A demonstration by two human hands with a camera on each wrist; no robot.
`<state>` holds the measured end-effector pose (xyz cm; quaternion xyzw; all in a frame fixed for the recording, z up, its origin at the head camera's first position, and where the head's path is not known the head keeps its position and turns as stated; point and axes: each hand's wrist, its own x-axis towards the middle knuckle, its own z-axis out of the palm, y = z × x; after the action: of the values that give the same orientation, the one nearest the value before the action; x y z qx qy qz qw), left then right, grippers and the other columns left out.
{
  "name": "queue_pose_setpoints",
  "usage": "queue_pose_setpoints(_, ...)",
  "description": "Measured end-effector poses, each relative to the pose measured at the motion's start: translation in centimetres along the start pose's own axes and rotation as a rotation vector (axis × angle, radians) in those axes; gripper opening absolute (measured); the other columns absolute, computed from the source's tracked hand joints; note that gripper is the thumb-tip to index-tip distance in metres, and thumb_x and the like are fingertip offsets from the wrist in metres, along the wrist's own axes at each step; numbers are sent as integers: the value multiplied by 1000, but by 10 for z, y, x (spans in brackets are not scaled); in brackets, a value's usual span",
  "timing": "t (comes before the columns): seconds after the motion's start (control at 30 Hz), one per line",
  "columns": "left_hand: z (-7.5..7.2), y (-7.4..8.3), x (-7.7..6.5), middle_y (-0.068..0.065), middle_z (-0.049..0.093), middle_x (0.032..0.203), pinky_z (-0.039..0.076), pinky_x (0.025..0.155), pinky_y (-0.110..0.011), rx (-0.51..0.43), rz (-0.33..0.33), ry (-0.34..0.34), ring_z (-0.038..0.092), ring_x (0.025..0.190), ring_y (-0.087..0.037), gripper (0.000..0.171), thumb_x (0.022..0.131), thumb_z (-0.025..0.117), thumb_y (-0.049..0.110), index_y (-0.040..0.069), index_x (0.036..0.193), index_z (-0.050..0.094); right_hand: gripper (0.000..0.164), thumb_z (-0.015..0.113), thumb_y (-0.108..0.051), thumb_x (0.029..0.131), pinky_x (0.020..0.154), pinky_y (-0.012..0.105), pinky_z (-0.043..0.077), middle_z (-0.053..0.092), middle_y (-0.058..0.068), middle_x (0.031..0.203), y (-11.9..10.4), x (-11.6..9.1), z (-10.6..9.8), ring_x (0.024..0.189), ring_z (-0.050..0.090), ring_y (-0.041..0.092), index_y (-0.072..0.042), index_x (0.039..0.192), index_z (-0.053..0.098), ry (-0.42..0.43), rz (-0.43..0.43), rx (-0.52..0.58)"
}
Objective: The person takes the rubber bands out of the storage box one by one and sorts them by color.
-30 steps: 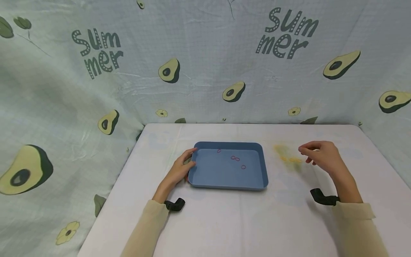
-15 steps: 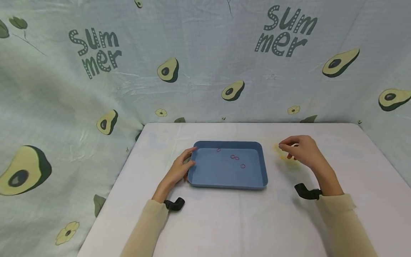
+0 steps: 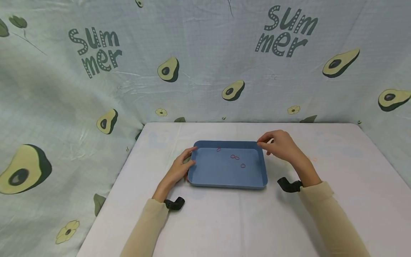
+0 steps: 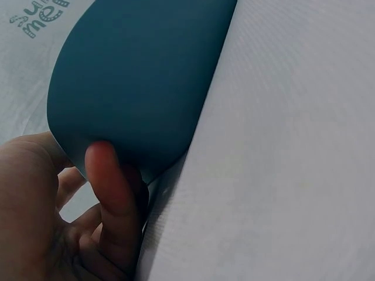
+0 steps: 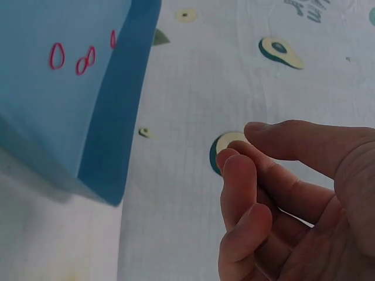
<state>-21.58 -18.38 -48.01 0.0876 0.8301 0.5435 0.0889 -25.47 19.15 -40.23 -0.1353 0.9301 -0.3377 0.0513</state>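
A shallow blue tray (image 3: 224, 175) lies on the white-covered table. On its floor are several thin red loops (image 5: 57, 55) that look like small rubber bands. My left hand (image 3: 176, 170) grips the tray's left end; in the left wrist view a digit (image 4: 104, 175) presses against the tray's outer wall (image 4: 135, 76). Over the tray's far right corner hovers my right hand (image 3: 280, 145), thumb and index fingertips drawn together. Nothing shows between those fingertips in the right wrist view, though something as thin as a loop could be hidden there.
A faint yellow-orange mark (image 3: 313, 159) shows on the table (image 3: 212, 221) beyond the right forearm. Cloth (image 3: 199, 100) printed with avocados hangs behind the table and along both sides. Each wrist wears a black camera mount (image 3: 290, 185).
My right hand has moved left, from beside the yellow patch to the tray's far right corner, fingertips staying together. The left hand, tray and red loops look unchanged.
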Motion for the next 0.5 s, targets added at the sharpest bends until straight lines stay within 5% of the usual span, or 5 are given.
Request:
queue_pose_setpoints(0.23,0,1,1,-14,33,155,45,92,-50,27,-13,14,49,128,-37,54,98,52,17,25,149,36,22,65,-26,90,63,31,50,70,8,97,-14,20,11,69,66,28,-9,102,73,-79,-52,-1)
queue_pose_setpoints(0.43,-1,1,1,-13,33,155,32,109,-51,1,3,4,30,144,-29,54,97,52,16,22,149,37,20,66,-24,89,66,34,53,71,7,99,-17,34,19,75,68,29,-9,101,73,-250,-74,8)
queue_pose_setpoints(0.5,-1,0,2,-14,33,155,45,97,-50,-7,1,-1,52,125,-35,54,98,52,16,23,149,36,21,66,-22,89,68,38,54,71,8,98,-15,39,23,74,67,26,-7,102,73,-307,-90,22)
